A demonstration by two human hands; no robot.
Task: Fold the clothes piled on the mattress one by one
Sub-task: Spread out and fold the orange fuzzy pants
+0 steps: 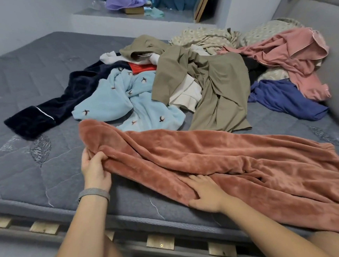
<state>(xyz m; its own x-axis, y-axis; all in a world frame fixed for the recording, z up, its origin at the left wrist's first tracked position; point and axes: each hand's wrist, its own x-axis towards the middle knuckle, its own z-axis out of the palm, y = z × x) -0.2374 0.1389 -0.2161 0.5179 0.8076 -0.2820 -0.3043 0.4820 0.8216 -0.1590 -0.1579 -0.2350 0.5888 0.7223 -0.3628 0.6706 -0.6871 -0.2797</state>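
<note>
Grey quilted mattress point(40, 98) fills the room's floor space on a slatted frame point(160, 242), whose wooden slats show just below its near edge. Along that near edge lies the rust-coloured fleece garment point(218, 161), its long axis running from the near right corner, where it spills over the edge and is cut off, up and left toward the mattress middle, its narrow end pointing to the far left. My left hand point(93, 166), a woven band on its wrist, pinches that narrow end, thumb and fingers curled into the pile. My right hand point(207, 194) lies flat on the garment's middle, fingers straight and pressing; their tips sink into a fold and are hard to make out. Beyond, the pile starts: a light blue fleece point(122, 103) touching the rust one, a dark navy piece point(47, 111) to its left, olive trousers point(212, 88), a blue top point(284, 99) and a pink garment point(291, 58) toward the far right corner, each partly buried.
</note>
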